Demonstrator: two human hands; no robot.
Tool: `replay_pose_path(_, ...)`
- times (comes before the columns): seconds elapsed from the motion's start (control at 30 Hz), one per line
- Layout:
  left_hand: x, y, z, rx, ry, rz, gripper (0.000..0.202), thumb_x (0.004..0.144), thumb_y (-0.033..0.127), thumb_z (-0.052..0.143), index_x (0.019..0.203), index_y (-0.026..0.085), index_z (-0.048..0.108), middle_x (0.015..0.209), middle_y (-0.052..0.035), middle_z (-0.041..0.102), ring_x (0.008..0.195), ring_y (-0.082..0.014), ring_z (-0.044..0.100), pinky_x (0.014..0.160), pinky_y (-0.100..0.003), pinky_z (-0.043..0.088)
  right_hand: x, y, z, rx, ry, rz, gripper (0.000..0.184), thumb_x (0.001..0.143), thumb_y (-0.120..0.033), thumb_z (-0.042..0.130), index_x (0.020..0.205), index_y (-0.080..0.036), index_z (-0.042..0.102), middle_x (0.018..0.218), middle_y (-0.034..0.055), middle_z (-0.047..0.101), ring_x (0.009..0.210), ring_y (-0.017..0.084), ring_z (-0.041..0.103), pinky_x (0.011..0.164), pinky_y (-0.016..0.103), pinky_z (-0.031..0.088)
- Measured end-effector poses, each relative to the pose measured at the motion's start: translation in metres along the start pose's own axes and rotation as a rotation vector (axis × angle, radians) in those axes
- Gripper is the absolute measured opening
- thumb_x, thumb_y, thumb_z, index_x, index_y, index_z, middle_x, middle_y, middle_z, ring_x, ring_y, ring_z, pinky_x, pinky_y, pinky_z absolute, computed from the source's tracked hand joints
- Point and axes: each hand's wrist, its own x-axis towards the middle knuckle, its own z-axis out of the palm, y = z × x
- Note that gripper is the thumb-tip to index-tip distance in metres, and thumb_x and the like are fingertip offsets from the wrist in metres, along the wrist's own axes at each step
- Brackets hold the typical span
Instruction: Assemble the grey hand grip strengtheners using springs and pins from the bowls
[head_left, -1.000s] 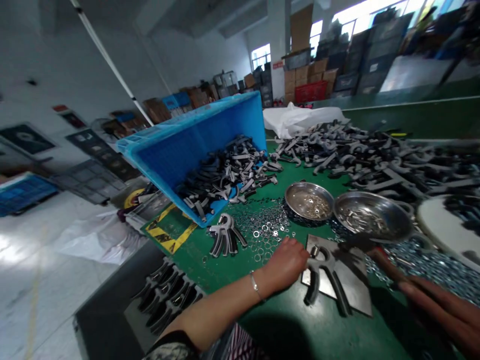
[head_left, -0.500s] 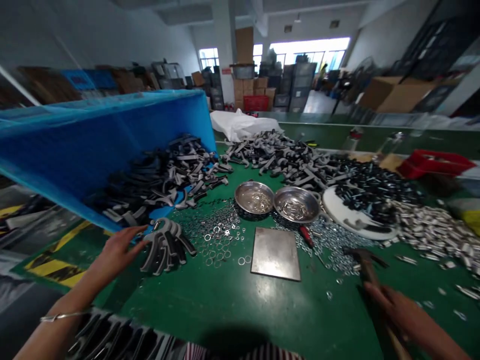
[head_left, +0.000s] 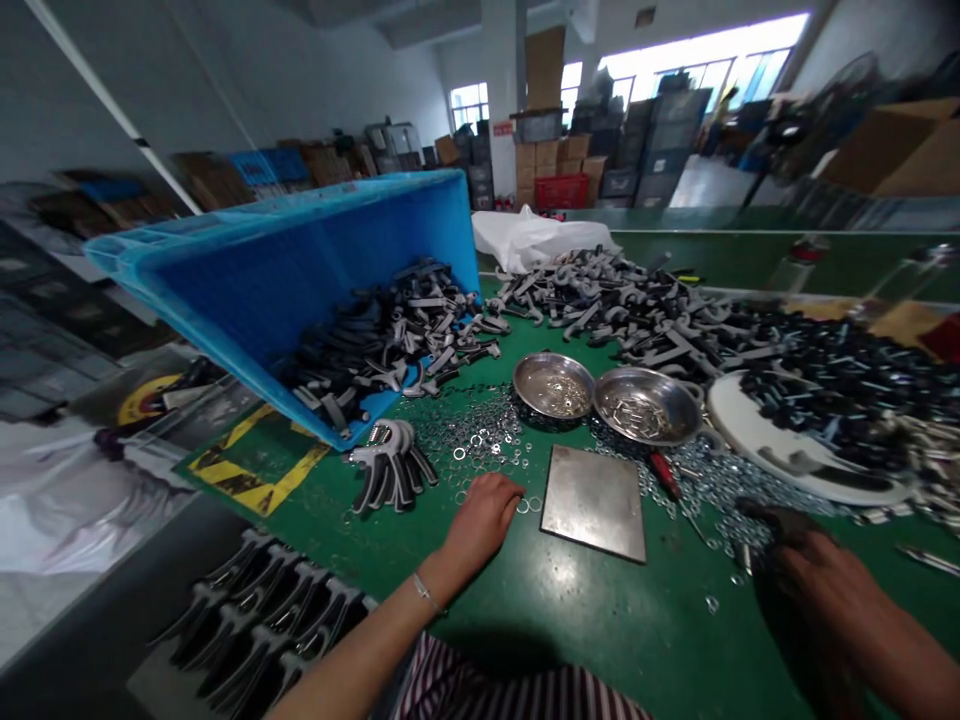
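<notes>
My left hand (head_left: 484,515) rests knuckles-up on the green table (head_left: 570,620), fingers curled down into the scattered steel washers (head_left: 480,440). It lies just left of a bare square metal plate (head_left: 596,500). What its fingertips pinch is hidden. A small pile of assembled hand grippers (head_left: 390,470) lies to its left. My right hand (head_left: 817,580) is at the lower right, closed round the handle of a hammer (head_left: 769,515) whose dark head points toward the washers.
A tipped blue crate (head_left: 300,270) spills grey and black handle parts. Two steel bowls (head_left: 553,383) (head_left: 646,403) sit behind the plate, beside a red-handled screwdriver (head_left: 664,475). A white round tray (head_left: 795,450) holds black parts. Rows of finished grippers (head_left: 255,610) lie below the table edge.
A second ago my left hand held a hand gripper on the plate. It moved left to the gripper pile, then came back to the washers; the plate is now bare.
</notes>
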Motion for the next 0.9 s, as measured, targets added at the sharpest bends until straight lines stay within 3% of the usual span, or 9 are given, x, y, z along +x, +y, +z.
replay_pose_path(0.1,0.015,0.0,0.004,0.097,0.047,-0.024,0.022,0.1,0.023,0.049,0.111,0.018,0.067,0.1,-0.0059,0.065,0.1,-0.0208,0.058,0.095,-0.036,0.045,-0.001,-0.01,0.004,-0.108,-0.07,-0.057,0.026,0.085,-0.036,0.053,0.077,-0.022,0.074,0.096,0.0235,0.068,0.09,0.038,0.063,0.087,0.054,0.047)
replay_pose_path(0.2,0.034,0.0,0.006,0.219,0.018,-0.009,0.021,0.099,0.024,0.051,0.11,0.018,0.067,0.099,-0.0074,0.064,0.098,-0.0214,0.058,0.092,-0.035,0.045,-0.003,-0.038,0.003,-0.183,-0.065,0.008,0.033,0.09,-0.048,0.049,0.079,-0.022,0.068,0.088,0.0192,0.066,0.082,0.036,0.064,0.079,0.052,0.049)
replay_pose_path(0.3,0.05,0.0,0.01,0.337,-0.054,0.029,0.015,0.096,0.024,0.055,0.101,0.017,0.067,0.098,-0.0089,0.063,0.097,-0.0237,0.059,0.089,-0.037,0.045,-0.008,-0.072,-0.003,-0.237,-0.08,0.094,0.027,0.091,-0.043,0.046,0.079,-0.022,0.06,0.085,0.0156,0.065,0.076,0.032,0.064,0.068,0.044,0.049)
replay_pose_path(0.37,0.058,0.0,0.012,0.405,-0.083,0.043,0.013,0.095,0.022,0.055,0.096,0.016,0.066,0.096,-0.0099,0.063,0.097,-0.0251,0.059,0.088,-0.039,0.045,-0.009,-0.088,-0.005,-0.253,-0.083,0.101,0.022,0.093,-0.036,0.044,0.083,-0.022,0.058,0.087,0.0139,0.065,0.079,0.03,0.064,0.069,0.04,0.048)
replay_pose_path(0.5,0.066,0.003,0.013,0.444,-0.131,0.132,0.014,0.094,0.013,0.052,0.094,0.016,0.066,0.095,-0.0116,0.064,0.097,-0.0269,0.06,0.089,-0.041,0.045,-0.007,-0.094,-0.008,-0.227,-0.079,0.151,0.022,0.095,-0.036,0.044,0.086,-0.021,0.057,0.088,0.0109,0.065,0.079,0.027,0.062,0.068,0.036,0.045)
replay_pose_path(0.6,0.068,0.005,0.011,0.449,-0.154,0.199,0.016,0.092,0.008,0.051,0.093,0.014,0.066,0.095,-0.0141,0.065,0.096,-0.0287,0.061,0.088,-0.042,0.045,-0.005,-0.095,-0.015,0.006,-0.053,0.268,0.027,0.092,-0.046,0.048,0.088,-0.022,0.058,0.086,0.0083,0.066,0.076,0.025,0.063,0.067,0.035,0.046)
replay_pose_path(0.7,0.071,0.005,0.011,0.456,-0.157,0.194,0.018,0.092,0.005,0.048,0.095,0.011,0.064,0.093,-0.015,0.065,0.091,-0.0284,0.062,0.085,-0.041,0.046,-0.002,-0.106,-0.018,0.491,-0.022,0.382,0.035,0.083,-0.055,0.06,0.091,-0.022,0.059,0.08,0.0038,0.068,0.072,0.022,0.064,0.067,0.033,0.049)
replay_pose_path(0.8,0.072,0.003,0.013,0.467,-0.134,0.164,0.019,0.093,0.006,0.046,0.1,0.01,0.063,0.094,-0.0146,0.065,0.09,-0.0274,0.062,0.083,-0.04,0.047,0.0,-0.121,-0.012,0.912,-0.063,0.463,0.04,0.077,-0.054,0.072,0.093,-0.021,0.058,0.073,-0.0001,0.066,0.069,0.019,0.064,0.068,0.032,0.051)
replay_pose_path(0.9,0.07,0.003,0.017,0.467,-0.135,0.172,0.017,0.095,0.012,0.047,0.099,0.014,0.064,0.098,-0.012,0.063,0.094,-0.0257,0.06,0.084,-0.038,0.047,0.003,-0.136,-0.002,1.14,-0.099,0.516,0.039,0.077,-0.05,0.077,0.096,-0.021,0.06,0.082,0.0,0.066,0.073,0.017,0.064,0.073,0.031,0.052)
